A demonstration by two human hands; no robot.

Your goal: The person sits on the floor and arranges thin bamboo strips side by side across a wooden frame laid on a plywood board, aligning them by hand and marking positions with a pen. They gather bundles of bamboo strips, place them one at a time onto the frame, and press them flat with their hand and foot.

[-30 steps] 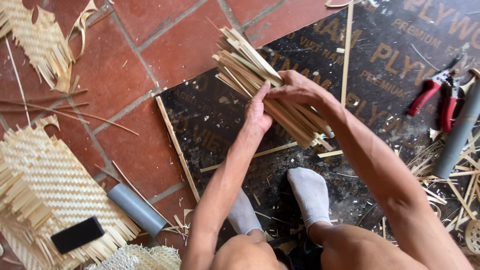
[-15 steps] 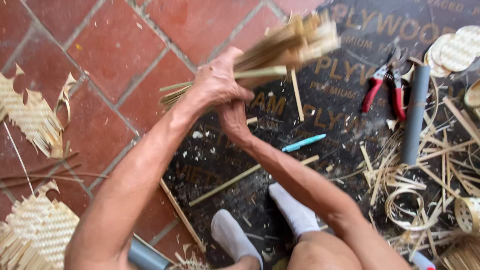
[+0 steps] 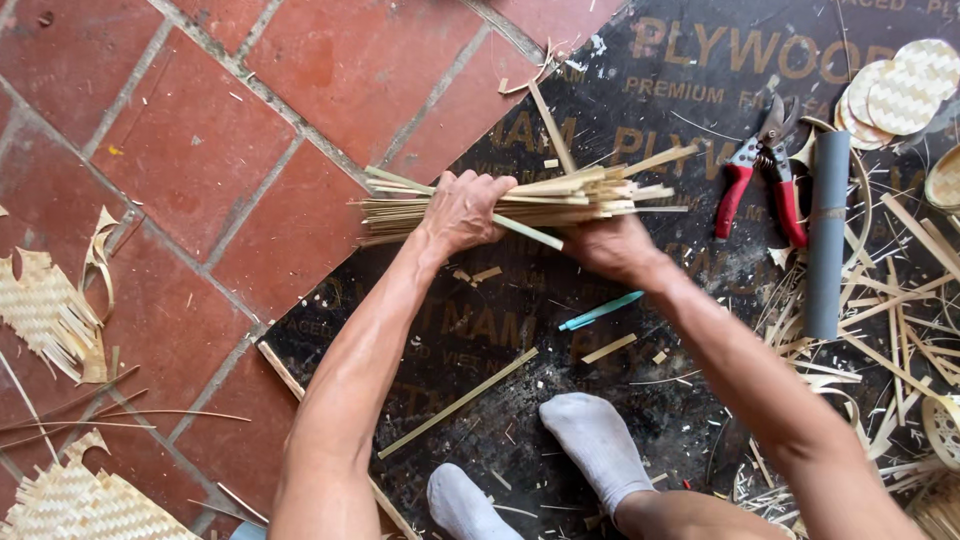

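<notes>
Over the black board (image 3: 640, 330), the strip bundle (image 3: 520, 205) now lies level, no longer tilted; left hand (image 3: 462, 210) and right hand (image 3: 610, 248) both grip it.

Near the centre of the frame, the left hand (image 3: 462, 210) and the right hand (image 3: 612, 247) both grip a bundle of thin bamboo strips (image 3: 520, 200) held roughly level over a dark plywood board (image 3: 480, 330). Red-handled pruning shears (image 3: 757, 175) and a grey tube (image 3: 826, 235) lie at the right. A teal pen (image 3: 600, 311) lies below the hands. Woven mat pieces (image 3: 45, 310) rest on the red tile floor (image 3: 200, 150) at the left.
</notes>
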